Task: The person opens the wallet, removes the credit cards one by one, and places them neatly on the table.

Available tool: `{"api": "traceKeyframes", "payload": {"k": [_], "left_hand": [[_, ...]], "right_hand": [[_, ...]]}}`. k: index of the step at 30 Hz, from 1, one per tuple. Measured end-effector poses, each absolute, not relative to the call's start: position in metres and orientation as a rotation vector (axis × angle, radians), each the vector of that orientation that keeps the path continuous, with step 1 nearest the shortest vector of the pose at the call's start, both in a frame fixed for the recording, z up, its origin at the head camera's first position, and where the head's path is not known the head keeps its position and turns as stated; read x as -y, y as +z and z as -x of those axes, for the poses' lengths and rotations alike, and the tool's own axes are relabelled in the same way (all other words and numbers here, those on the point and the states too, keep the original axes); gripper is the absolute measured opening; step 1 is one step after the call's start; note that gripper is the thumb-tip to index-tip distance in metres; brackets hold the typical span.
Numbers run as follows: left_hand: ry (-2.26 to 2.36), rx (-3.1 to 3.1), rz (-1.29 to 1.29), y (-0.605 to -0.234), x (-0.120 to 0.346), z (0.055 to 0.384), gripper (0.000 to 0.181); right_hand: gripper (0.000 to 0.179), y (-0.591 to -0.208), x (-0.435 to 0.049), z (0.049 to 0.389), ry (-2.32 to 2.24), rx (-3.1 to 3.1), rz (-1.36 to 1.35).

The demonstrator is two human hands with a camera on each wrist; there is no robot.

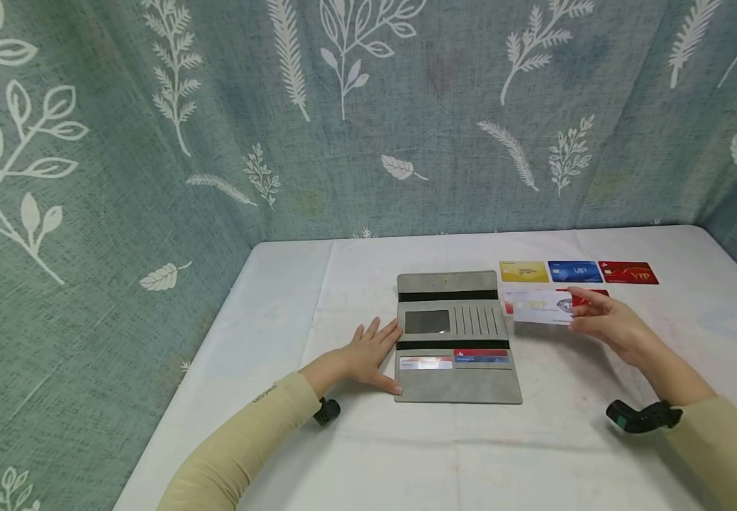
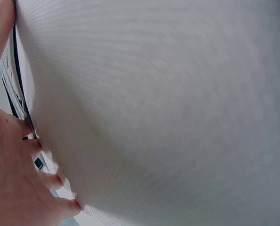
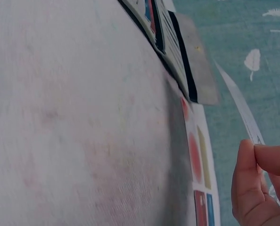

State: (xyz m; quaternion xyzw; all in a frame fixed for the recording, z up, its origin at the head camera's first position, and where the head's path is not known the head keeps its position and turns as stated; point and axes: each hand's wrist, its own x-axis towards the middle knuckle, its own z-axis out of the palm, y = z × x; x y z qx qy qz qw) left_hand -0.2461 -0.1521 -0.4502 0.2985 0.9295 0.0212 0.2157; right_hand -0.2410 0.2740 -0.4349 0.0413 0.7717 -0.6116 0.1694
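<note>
An unfolded grey wallet (image 1: 457, 387) lies on the white table, with several card slots, a clear window and two black bands. Its lower slots hold a white card (image 1: 426, 363) on the left and a red and a blue card (image 1: 481, 356) on the right. My left hand (image 1: 368, 355) rests with spread fingers against the wallet's left edge. To the wallet's right, my right hand (image 1: 611, 323) pinches a white VIP card (image 1: 537, 306) by its right end, above the table. In the right wrist view this card (image 3: 241, 103) shows nearly edge-on between thumb and fingers.
Behind the held card lie a gold card (image 1: 524, 272), a blue VIP card (image 1: 574, 272) and a dark red VIP card (image 1: 628, 273) in a row. Nearer, partly hidden red and pale cards show around the held one. A leaf-patterned curtain (image 1: 342, 184) stands behind the table.
</note>
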Motion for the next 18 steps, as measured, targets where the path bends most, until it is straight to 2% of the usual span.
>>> {"api": "traceKeyframes", "payload": {"k": [10, 14, 18], "left_hand": [[0.055, -2.579, -0.822, -0.449, 0.152, 0.245, 0.112], [0.049, -2.579, -0.817, -0.449, 0.152, 0.245, 0.112], [0.053, -2.578, -0.813, -0.448, 0.152, 0.245, 0.112]], "right_hand": [[0.078, -0.434, -0.307, 0.241, -1.774, -2.134, -0.161], [0.072, -0.435, -0.322, 0.24, -1.835, -2.096, -0.189], [0.056, -0.437, -0.333, 0.239, -1.94, -2.028, -0.226]]}}
